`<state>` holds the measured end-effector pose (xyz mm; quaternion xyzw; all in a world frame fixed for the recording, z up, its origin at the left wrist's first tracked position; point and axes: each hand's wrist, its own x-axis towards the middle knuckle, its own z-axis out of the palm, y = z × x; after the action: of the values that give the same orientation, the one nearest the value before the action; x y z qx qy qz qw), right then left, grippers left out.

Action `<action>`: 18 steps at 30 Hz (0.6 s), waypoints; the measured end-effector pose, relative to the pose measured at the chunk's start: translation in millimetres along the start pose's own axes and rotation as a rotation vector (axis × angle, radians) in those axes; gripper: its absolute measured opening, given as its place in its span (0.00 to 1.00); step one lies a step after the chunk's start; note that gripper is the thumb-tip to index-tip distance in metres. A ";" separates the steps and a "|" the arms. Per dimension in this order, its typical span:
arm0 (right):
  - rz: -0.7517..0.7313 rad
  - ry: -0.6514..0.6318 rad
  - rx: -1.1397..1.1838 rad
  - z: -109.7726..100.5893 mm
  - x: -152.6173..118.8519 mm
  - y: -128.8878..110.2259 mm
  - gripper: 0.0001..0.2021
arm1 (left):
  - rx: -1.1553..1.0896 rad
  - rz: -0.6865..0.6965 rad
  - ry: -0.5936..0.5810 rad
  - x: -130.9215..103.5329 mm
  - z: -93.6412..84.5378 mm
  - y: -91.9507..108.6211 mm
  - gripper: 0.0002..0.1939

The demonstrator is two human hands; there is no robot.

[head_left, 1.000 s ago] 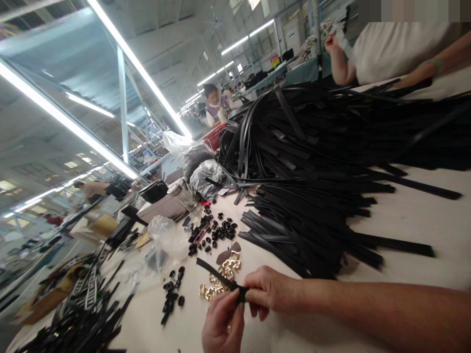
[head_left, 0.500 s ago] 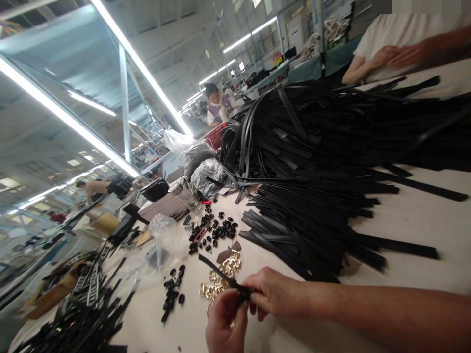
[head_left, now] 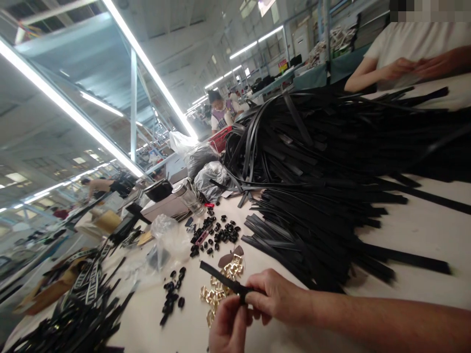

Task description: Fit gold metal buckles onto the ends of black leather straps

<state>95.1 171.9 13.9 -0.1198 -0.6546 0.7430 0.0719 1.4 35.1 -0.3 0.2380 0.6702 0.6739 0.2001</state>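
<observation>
My right hand (head_left: 276, 296) and my left hand (head_left: 228, 326) meet at the bottom middle, both pinching one end of a short black strap (head_left: 221, 278). The strap's free end points up and to the left, over a small heap of gold metal buckles (head_left: 221, 284) on the table. A small black piece sits on the strap right at my fingertips. To the right of my hands fans out a big pile of black straps (head_left: 316, 196).
Small black loops (head_left: 217, 233) lie scattered behind the buckles, with more (head_left: 171, 294) to their left. A clear plastic bag (head_left: 167, 238), a glass jar (head_left: 187, 196) and a cardboard box (head_left: 164, 208) stand further back. Finished straps (head_left: 73, 314) pile at the left. A person in white (head_left: 412, 54) works across the table.
My hands stay together on the strap, with my left hand a little lower. The camera has tilted slightly. The person across has brought both hands down in front of them.
</observation>
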 end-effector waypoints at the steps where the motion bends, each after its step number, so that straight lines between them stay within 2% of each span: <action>1: 0.001 0.009 -0.008 0.4 -0.7 -2.5 0.08 | -0.088 -0.086 0.038 0.5 0.8 1.5 0.21; 5: 0.021 -0.013 -0.069 2.7 -4.9 -6.8 0.08 | -0.338 -0.290 0.121 3.4 1.9 11.0 0.27; 10: 0.025 -0.056 -0.169 3.2 -4.9 -3.0 0.06 | -0.453 -0.382 0.069 0.9 4.3 14.5 0.27; 14: 0.019 -0.027 -0.218 3.5 -0.7 1.1 0.08 | -0.388 -0.337 0.078 1.9 6.4 6.8 0.26; 18: -0.027 -0.007 -0.330 3.6 -6.7 16.1 0.18 | -0.251 -0.261 0.056 -1.6 13.1 5.7 0.29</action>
<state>101.4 164.6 -1.1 -0.1187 -0.7694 0.6248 0.0590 10.7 44.6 5.1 0.1034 0.6112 0.7271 0.2951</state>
